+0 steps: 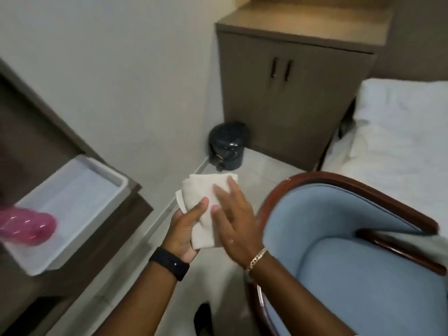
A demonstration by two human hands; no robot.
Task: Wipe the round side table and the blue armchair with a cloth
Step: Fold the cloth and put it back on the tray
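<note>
A folded white cloth point(203, 194) is held in mid-air above the floor. My left hand point(185, 227), with a black band on its wrist, grips the cloth from below, thumb on top. My right hand point(232, 220), wearing a gold bracelet, lies flat on the cloth with its fingers spread. The blue armchair point(339, 258) with a dark red wooden frame stands just right of my hands, its seat and backrest bare. The round side table is not in view.
A white tray point(72, 202) rests on a brown desk point(135, 207) at the left, with a blurred pink bottle point(29, 226) over it. A small dark pedal bin point(226, 149) stands in the corner beside a brown cabinet point(291, 88). A white bed point(400, 141) fills the right.
</note>
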